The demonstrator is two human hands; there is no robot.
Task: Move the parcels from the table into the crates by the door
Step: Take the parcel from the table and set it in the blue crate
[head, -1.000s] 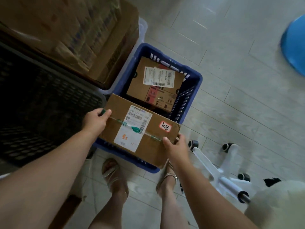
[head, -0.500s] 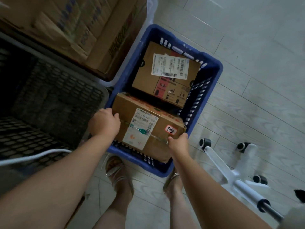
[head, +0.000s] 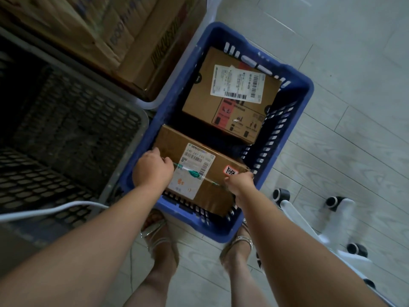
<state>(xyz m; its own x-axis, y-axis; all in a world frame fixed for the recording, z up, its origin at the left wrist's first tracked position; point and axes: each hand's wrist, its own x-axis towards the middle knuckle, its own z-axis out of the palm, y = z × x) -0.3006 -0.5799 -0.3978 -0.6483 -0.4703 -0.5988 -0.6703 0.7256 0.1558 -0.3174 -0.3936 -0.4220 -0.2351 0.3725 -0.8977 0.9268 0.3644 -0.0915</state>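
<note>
- Now both hands, left hand [head: 153, 171] and right hand [head: 240, 183], have a closed grip on the near parcel [head: 199, 173], low inside the blue crate [head: 294, 89].
- Beyond it lies a second parcel [head: 230, 96].
- Close around: grey crate [head: 124, 156] left, cardboard boxes [head: 137, 41] behind, chair base [head: 309, 218] right.

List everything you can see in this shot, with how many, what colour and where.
Blue slotted plastic crate: one, blue, on the floor, centre.
Brown cardboard parcel with a white barcode label: one, far end of the crate.
Brown cardboard parcel with green tape: one, near end of the crate, held at both ends.
Dark mesh crate: one, black with a grey rim, left.
Large printed cardboard boxes: at least two, brown, upper left.
White cable: one, lower left.
White wheeled chair base: one, black casters, right.
Pale floor tiles: grey-white.
Left hand: on the parcel's left end.
Right hand: on its right end.
Sandalled feet: two, below the crate.
</note>
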